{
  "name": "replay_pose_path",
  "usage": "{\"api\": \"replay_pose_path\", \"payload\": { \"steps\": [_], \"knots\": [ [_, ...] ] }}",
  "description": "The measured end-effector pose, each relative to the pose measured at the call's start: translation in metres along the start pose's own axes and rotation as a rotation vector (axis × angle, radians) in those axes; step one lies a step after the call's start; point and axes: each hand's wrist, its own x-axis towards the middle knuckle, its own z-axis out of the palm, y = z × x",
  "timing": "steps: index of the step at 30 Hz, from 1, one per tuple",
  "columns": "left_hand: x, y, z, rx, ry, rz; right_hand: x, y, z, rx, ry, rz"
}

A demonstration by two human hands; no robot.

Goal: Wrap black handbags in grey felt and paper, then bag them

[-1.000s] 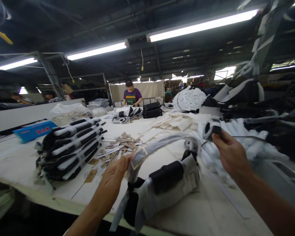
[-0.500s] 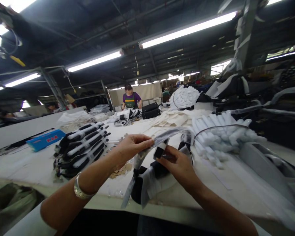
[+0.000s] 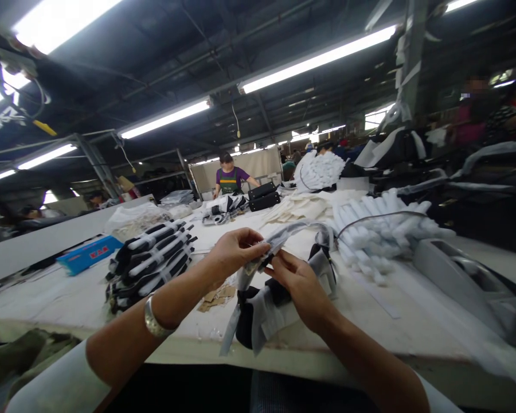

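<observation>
The left hand (image 3: 234,252) pinched the film-wrapped handle (image 3: 290,230) of a black bag (image 3: 244,328), which sat near the front edge of the tabletop (image 3: 348,335). The right hand (image 3: 303,287) met the handle alongside; its grip could not be determined. Good practice, in judgement, required steady handle support and smooth film.

Blue box (image 3: 79,258), 2 white bundles (image 3: 378,229)

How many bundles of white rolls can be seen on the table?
2: the nearer bundle lies beyond and to the right of the right hand; the farther bundle is behind it, more left. Others may be hidden.
</observation>
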Motion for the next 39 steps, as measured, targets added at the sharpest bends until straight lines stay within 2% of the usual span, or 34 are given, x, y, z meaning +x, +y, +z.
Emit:
{"api": "replay_pose_path", "payload": {
  "steps": [3, 7, 11, 13, 15, 18, 23, 26, 28, 30, 31, 32, 34, 36, 39],
  "knots": [
    [0.001, 0.002, -0.001, 0.026, 0.019, -0.009, 0.0, -0.002, 0.001, 0.161, 0.021, 0.062],
    [0.001, 0.002, -0.002, 0.041, 0.039, -0.011, 0.007, 0.005, 0.0, 0.197, 0.118, 0.053],
    [0.0, 0.002, -0.005, 0.058, 0.027, -0.003, 0.007, 0.006, 0.0, 0.209, 0.15, 0.061],
    [-0.003, 0.004, -0.006, 0.062, -0.043, -0.016, 0.005, 0.004, 0.001, 0.205, 0.149, 0.041],
    [-0.005, 0.006, -0.007, 0.062, -0.162, -0.058, 0.005, 0.004, 0.0, 0.19, 0.131, 0.018],
    [-0.007, 0.01, -0.008, 0.063, -0.266, -0.13, 0.009, 0.006, -0.007, 0.125, 0.102, -0.022],
    [-0.004, 0.003, -0.005, 0.067, -0.236, -0.108, 0.017, 0.008, -0.018, -0.116, 0.09, -0.105],
    [-0.001, -0.006, -0.001, 0.094, -0.221, -0.066, 0.016, 0.003, -0.03, -0.389, 0.089, -0.184],
    [0.001, -0.012, 0.001, 0.103, -0.216, -0.039, 0.012, 0.0, -0.051, -0.646, 0.097, -0.226],
    [0.003, -0.017, 0.002, 0.127, -0.208, -0.003, 0.004, -0.001, -0.085, -0.974, 0.139, -0.219],
    [0.004, -0.018, 0.002, 0.145, -0.199, 0.013, -0.001, 0.0, -0.107, -1.157, 0.183, -0.178],
    [0.004, -0.019, 0.002, 0.161, -0.187, 0.025, -0.006, 0.002, -0.129, -1.351, 0.213, -0.078],
    [0.005, -0.021, 0.003, 0.174, -0.153, 0.027, -0.018, 0.01, -0.173, -1.478, 0.271, 0.048],
    [0.006, -0.022, 0.005, 0.151, -0.111, 0.008, -0.03, 0.019, -0.208, -1.576, 0.307, 0.163],
    [0.008, -0.026, 0.006, 0.109, -0.061, -0.021, -0.042, 0.034, -0.233, -1.682, 0.317, 0.314]
  ]
}}
